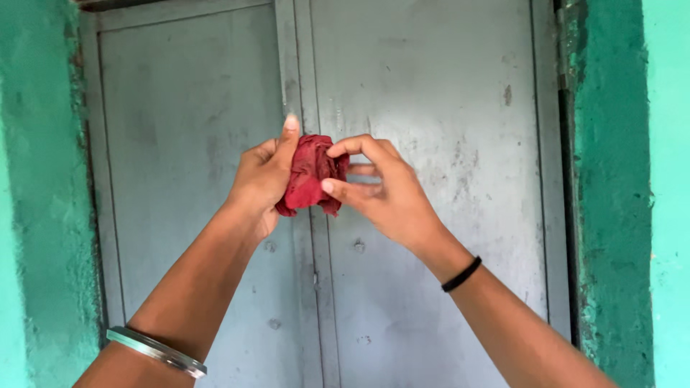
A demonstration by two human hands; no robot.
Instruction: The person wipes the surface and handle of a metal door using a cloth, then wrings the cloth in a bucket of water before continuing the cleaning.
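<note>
A crumpled dark red cloth (pixel 309 176) is held up in front of me at chest height. My left hand (pixel 262 179) cups it from the left, thumb raised along its top edge. My right hand (pixel 381 190) pinches its right side between thumb and fingers. A metal bangle (pixel 154 350) circles my left forearm and a thin black band (pixel 461 274) sits on my right wrist.
A grey metal double door (pixel 431 108) fills the background, shut, with its centre seam (pixel 302 65) running down behind the cloth. Rough green-painted walls (pixel 39 179) frame it on both sides, the right one (pixel 611 179) chipped along the door edge.
</note>
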